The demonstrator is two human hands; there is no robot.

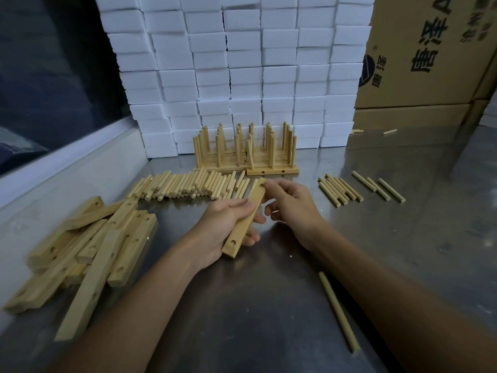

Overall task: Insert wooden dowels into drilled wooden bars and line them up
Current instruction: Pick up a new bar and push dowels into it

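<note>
We are holding one pale drilled wooden bar [245,219] above the grey metal bench [269,305], just in front of the heap of loose round wooden dowels [188,187]. Our left hand [226,227] is gripping its near half, fingers curled round it; our right hand [289,208] is pinching its far end. Behind the heap, finished bars with upright dowels [246,152] are standing in a row. Left of the heap, undrilled-side-up spare bars [88,246] are lying piled.
</note>
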